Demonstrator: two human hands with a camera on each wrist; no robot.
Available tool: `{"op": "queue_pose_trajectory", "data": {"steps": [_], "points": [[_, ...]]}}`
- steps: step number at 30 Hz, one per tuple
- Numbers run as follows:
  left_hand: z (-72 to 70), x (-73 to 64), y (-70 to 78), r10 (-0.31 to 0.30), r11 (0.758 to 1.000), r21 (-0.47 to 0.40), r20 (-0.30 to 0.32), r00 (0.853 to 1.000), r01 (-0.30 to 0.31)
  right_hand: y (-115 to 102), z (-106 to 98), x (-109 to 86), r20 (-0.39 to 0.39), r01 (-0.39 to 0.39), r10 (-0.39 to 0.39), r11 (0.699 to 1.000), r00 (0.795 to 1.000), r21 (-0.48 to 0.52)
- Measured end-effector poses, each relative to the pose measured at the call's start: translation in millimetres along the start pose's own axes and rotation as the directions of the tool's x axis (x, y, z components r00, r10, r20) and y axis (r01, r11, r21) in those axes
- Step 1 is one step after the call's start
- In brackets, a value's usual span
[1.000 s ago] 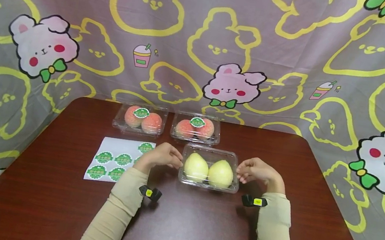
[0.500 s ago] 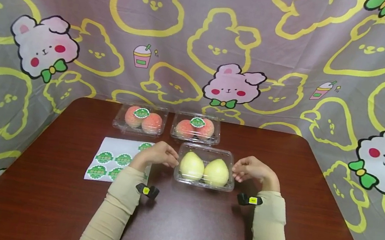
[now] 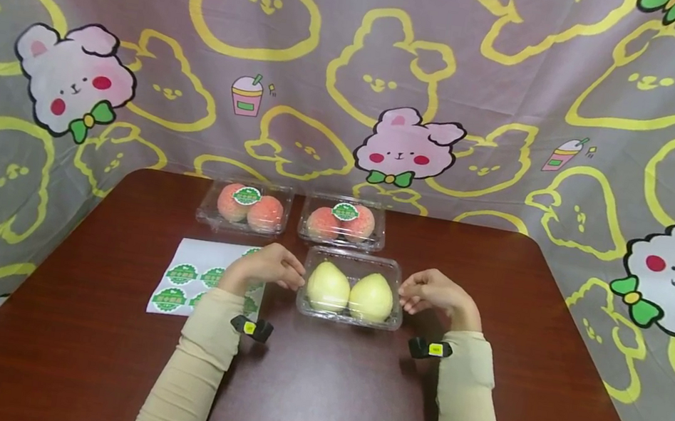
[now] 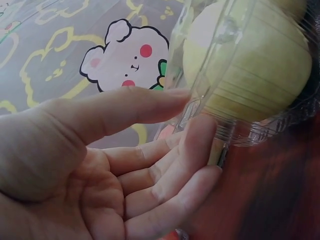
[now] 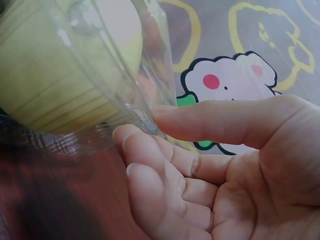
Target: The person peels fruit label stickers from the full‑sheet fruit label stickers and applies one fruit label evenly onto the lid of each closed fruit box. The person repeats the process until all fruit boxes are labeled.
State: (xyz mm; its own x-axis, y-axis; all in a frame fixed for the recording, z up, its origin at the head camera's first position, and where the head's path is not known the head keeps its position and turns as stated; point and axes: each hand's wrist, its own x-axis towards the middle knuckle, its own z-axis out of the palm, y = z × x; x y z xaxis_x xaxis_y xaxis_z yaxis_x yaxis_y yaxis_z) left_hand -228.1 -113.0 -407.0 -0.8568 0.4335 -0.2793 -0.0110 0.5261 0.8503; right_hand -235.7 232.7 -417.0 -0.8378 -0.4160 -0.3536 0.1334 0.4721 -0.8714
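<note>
A clear plastic clamshell box (image 3: 362,263) holds two pale yellow pears (image 3: 329,288) side by side, at the middle of the table. At its left end my left hand (image 3: 267,267) pinches the rim between thumb and fingers. On the opposite end my right hand (image 3: 438,297) does the same. The left wrist view shows the thumb (image 4: 150,106) on the rim, with curled fingers (image 4: 197,140) below it. In the right wrist view, the thumb (image 5: 200,120) and fingertips (image 5: 142,152) meet at the box's edge. Whether the box touches the table cannot be told.
Two clear boxes of peach-like fruit, one on the left (image 3: 245,223) and one on the right (image 3: 341,241), stand behind, each with a green round label. A sticker sheet (image 3: 170,266) lies left, partly under the left arm. Patterned cloth (image 3: 313,13) surrounds the brown table (image 3: 66,345).
Both hands and the pear box between them have shifted a little to the left. The left forearm now covers more of the sticker sheet. The boxes behind stay in place.
</note>
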Motion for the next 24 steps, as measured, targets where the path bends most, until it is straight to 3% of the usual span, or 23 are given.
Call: {"op": "queue_pose_trajectory", "data": {"steps": [15,24], "points": [[-14.0,-7.1,-5.9,-0.01,0.999,0.037,0.012,1.0,0.009,-7,15,9.5,-0.019,0.008,-0.008,1.0,1.0,0.017],[-19.8,-10.8,-8.8,-0.026,1.0,0.017,0.01,1.0,0.026,-11,20,10.5,-0.015,0.023,-0.022,1.0,1.0,0.017]]}}
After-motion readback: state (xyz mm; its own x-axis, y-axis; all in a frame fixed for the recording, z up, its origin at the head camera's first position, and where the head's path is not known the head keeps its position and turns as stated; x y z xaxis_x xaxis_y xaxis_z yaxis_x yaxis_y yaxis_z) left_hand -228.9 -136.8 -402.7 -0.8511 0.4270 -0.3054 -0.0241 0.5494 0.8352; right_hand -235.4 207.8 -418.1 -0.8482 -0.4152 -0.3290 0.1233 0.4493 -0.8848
